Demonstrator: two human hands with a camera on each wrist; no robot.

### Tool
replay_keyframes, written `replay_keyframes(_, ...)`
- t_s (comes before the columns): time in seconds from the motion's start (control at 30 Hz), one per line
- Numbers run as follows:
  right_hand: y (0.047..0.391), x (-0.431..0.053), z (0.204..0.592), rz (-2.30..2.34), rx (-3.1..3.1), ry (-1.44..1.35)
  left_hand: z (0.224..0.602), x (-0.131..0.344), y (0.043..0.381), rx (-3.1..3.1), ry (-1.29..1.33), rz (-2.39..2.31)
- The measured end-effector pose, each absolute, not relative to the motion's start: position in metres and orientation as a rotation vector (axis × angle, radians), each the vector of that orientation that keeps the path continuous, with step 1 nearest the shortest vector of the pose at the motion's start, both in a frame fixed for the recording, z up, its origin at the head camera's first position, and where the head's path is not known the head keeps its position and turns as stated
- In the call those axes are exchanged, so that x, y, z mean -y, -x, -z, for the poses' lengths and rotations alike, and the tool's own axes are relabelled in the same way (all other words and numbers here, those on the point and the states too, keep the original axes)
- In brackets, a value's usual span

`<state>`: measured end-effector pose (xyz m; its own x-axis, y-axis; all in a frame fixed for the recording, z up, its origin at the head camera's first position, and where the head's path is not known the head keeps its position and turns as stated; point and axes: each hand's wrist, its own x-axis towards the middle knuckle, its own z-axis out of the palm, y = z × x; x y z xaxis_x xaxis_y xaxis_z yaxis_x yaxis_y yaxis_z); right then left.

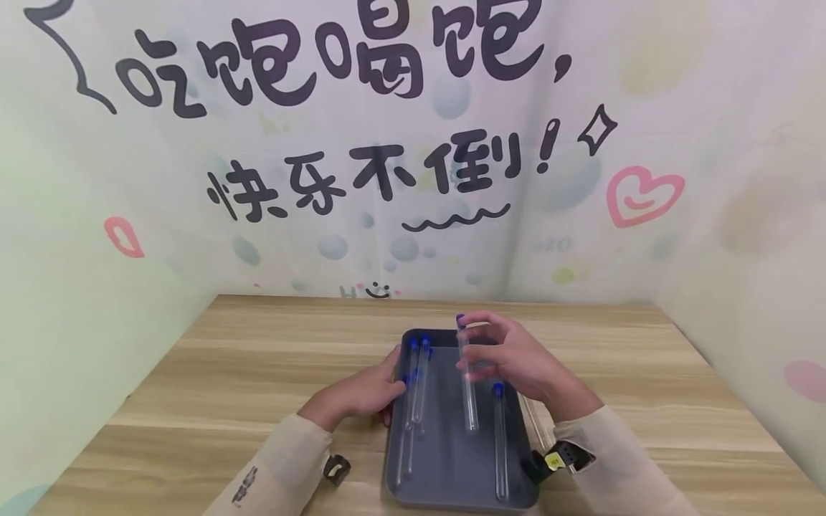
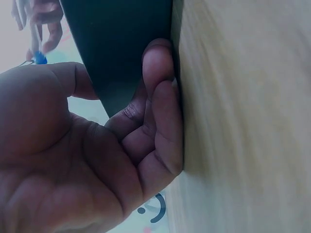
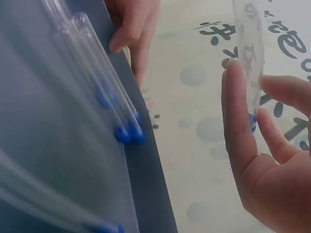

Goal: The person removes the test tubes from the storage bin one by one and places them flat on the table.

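A clear test tube (image 1: 470,401) with a blue cap is pinched between the thumb and fingers of my right hand (image 1: 523,362). It stands nearly upright over the grey tray (image 1: 448,459), cap at the top. In the right wrist view the same tube (image 3: 250,63) shows between the fingertips. My left hand (image 1: 364,390) grips the tray's left side, thumb at the rim. In the left wrist view its curled fingers (image 2: 160,111) press against the tray's dark outer wall (image 2: 121,43), close to the tabletop.
Several blue-capped tubes (image 1: 419,401) lie along the tray's left side, some overlapping. Another blue-capped tube (image 1: 501,444) lies at its right side. The tray rests on a wood-grain table (image 1: 258,373), with a printed curtain (image 1: 310,258) behind it.
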<state>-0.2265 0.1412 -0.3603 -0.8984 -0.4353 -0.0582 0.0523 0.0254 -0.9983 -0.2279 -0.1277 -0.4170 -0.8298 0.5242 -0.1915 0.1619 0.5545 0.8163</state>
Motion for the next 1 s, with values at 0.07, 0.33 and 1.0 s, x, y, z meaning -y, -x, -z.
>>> replay_keyframes(0.07, 0.224, -0.149, 0.359, 1.925, -1.98, 0.394, 0.416, 0.127, 0.228, -2.378, -0.557, -1.191)
replay_keyframes(0.33, 0.218, -0.177, 0.366, 1.936, -2.022, 0.385, 0.416, 0.128, 0.228, -2.39, -0.56, -1.189)
replay_keyframes(1.0, 0.219, -0.218, 0.389, 1.91, -2.112, 0.358, 0.417, 0.128, 0.226, -2.387, -0.543, -1.186)
